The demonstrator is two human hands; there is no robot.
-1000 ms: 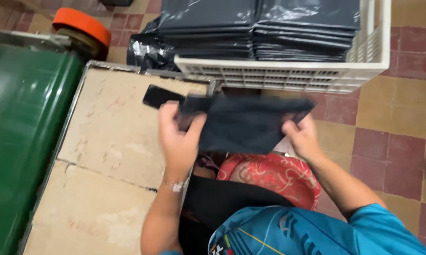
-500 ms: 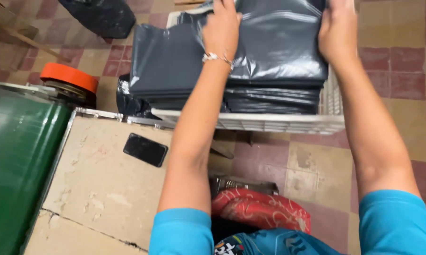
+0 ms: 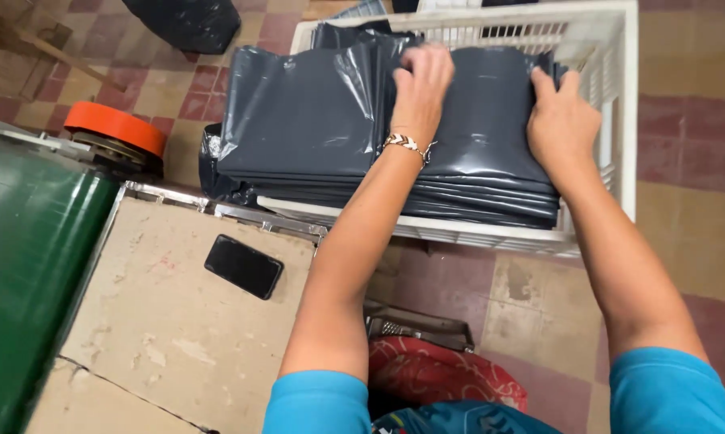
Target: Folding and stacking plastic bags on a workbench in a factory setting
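Note:
A white plastic crate [image 3: 623,112] holds two stacks of folded dark grey plastic bags. Both my hands rest on top of the right stack [image 3: 491,128]. My left hand [image 3: 420,80], with a bracelet at the wrist, presses the stack's left part with curled fingers. My right hand [image 3: 563,120] lies flat on the stack's right edge, close to the crate wall. The left stack [image 3: 298,112] is untouched. Neither hand lifts a bag.
A worn beige table top [image 3: 161,321] at lower left carries a black phone [image 3: 243,266]. A green machine body [image 3: 25,265] and an orange roll [image 3: 115,128] stand at the left. A red patterned cushion [image 3: 443,374] is below me. A black bag [image 3: 187,20] lies on the tiled floor.
A second ago both hands held a folded dark bag over the table. They then reached forward and laid it on the right stack, where they now press it flat.

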